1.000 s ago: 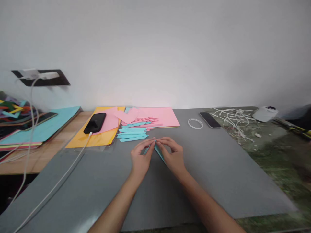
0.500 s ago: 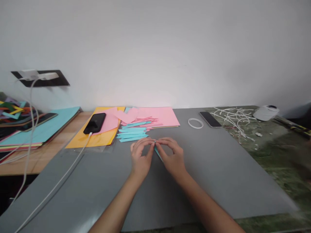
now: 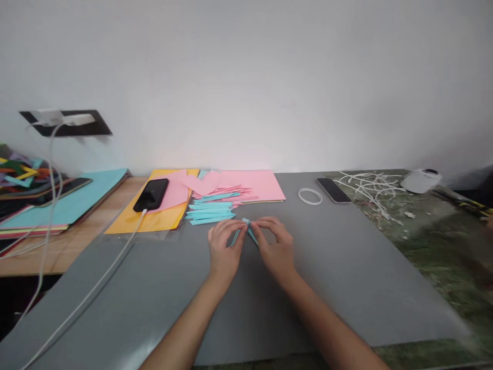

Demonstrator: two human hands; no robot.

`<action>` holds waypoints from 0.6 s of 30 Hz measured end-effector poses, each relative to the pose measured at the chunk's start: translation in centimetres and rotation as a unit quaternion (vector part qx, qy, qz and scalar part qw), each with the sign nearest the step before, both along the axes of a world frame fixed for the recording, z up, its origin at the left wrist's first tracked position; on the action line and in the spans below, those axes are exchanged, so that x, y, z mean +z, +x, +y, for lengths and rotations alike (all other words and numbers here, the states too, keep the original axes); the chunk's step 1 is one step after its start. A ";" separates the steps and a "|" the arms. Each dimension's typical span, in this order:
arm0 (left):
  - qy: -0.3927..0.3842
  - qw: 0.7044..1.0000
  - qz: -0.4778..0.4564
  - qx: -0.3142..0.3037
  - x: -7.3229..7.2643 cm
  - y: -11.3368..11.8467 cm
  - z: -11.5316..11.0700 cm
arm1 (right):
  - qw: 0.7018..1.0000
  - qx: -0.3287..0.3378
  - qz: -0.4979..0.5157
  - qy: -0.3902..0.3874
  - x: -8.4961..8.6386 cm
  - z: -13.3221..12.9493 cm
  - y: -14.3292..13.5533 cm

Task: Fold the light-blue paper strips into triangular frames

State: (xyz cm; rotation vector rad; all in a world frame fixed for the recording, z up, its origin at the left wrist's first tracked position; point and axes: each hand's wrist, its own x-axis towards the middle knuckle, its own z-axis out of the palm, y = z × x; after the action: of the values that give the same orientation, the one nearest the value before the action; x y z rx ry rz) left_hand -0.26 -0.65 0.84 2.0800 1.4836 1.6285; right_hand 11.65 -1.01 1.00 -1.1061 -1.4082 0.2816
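Observation:
A light-blue paper strip (image 3: 252, 235) is bent in the middle, its two ends slanting down between my hands. My left hand (image 3: 226, 244) pinches it near the bend with thumb and fingertips. On the other side of the bend, my right hand (image 3: 275, 246) pinches the same strip. The fingertips of both hands almost meet there, hiding part of the paper. Just beyond my left hand lies a pile of folded light-blue strips (image 3: 211, 211), with thin pink strips (image 3: 236, 191) behind it.
Pink sheets (image 3: 262, 185) and a yellow-orange packet (image 3: 162, 222) lie at the back of the grey board (image 3: 327, 288). A black phone (image 3: 151, 195) with a white cable rests on the packet. To the right are a white ring (image 3: 310, 196), another phone (image 3: 333, 190) and tangled white cord (image 3: 372, 187).
My hands have moved slightly apart. More of the blue strip shows now, with its bend above the fingertips and a second end visible by my left hand.

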 end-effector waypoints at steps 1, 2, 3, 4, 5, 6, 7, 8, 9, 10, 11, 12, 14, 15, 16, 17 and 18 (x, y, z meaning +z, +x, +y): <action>0.002 1.000 0.008 0.002 0.0 0.0 0.0 | 1.000 0.003 -0.003 0.002 0.0 0.0 0.0; 0.003 1.000 0.015 0.004 0.1 0.0 -0.1 | 1.000 0.006 -0.006 0.002 0.0 0.0 0.0; 0.003 1.000 0.019 0.004 0.1 0.0 -0.1 | 1.000 0.009 -0.008 0.002 0.1 -0.1 0.0; 0.002 1.000 0.022 0.003 0.2 0.0 -0.1 | 1.000 0.008 -0.011 0.003 0.1 -0.1 0.0; 0.000 1.000 0.022 0.002 0.2 0.0 -0.1 | 1.000 0.005 -0.014 0.005 0.1 -0.1 0.0; -0.003 1.000 0.019 0.002 0.2 0.0 -0.1 | 1.000 0.000 -0.018 0.008 0.2 -0.1 0.1; -0.004 1.000 0.013 0.002 0.2 -0.1 -0.1 | 1.000 -0.006 -0.023 0.013 0.2 -0.1 0.1; -0.003 1.000 0.004 -0.001 0.2 -0.1 -0.1 | 0.999 -0.009 -0.030 0.019 0.2 -0.1 0.1; -0.002 1.000 -0.006 -0.006 0.2 -0.1 -0.1 | 0.999 -0.010 -0.038 0.024 0.2 -0.1 0.2; 0.001 1.000 -0.017 -0.012 0.2 -0.1 -0.1 | 0.999 -0.007 -0.043 0.027 0.2 -0.1 0.2; 0.003 0.999 -0.027 -0.019 0.2 -0.1 -0.1 | 0.999 -0.002 -0.045 0.028 0.3 0.0 0.2; 0.005 0.999 -0.033 -0.026 0.2 -0.1 -0.1 | 0.999 0.004 -0.041 0.027 0.3 0.0 0.2; 0.007 0.999 -0.037 -0.031 0.2 -0.1 0.0 | 0.999 0.015 -0.025 0.017 0.3 0.0 0.2; 0.006 0.999 -0.034 -0.033 0.2 -0.1 0.0 | 1.000 0.019 -0.014 0.011 0.4 0.0 0.2; 0.005 0.999 -0.029 -0.035 0.2 -0.1 -0.1 | 1.000 0.022 -0.005 0.004 0.4 0.0 0.1; 0.004 0.999 -0.024 -0.036 0.2 0.0 -0.1 | 1.000 0.024 0.001 -0.002 0.4 -0.1 0.1; 0.005 0.999 -0.019 -0.037 0.2 0.0 -0.2 | 1.000 0.025 0.005 -0.007 0.4 -0.1 0.0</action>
State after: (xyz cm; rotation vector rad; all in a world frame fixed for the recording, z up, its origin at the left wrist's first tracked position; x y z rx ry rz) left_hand -0.25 -0.81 1.07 2.0694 1.3739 1.6423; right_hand 11.64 -1.13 1.39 -1.0804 -1.4279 0.3315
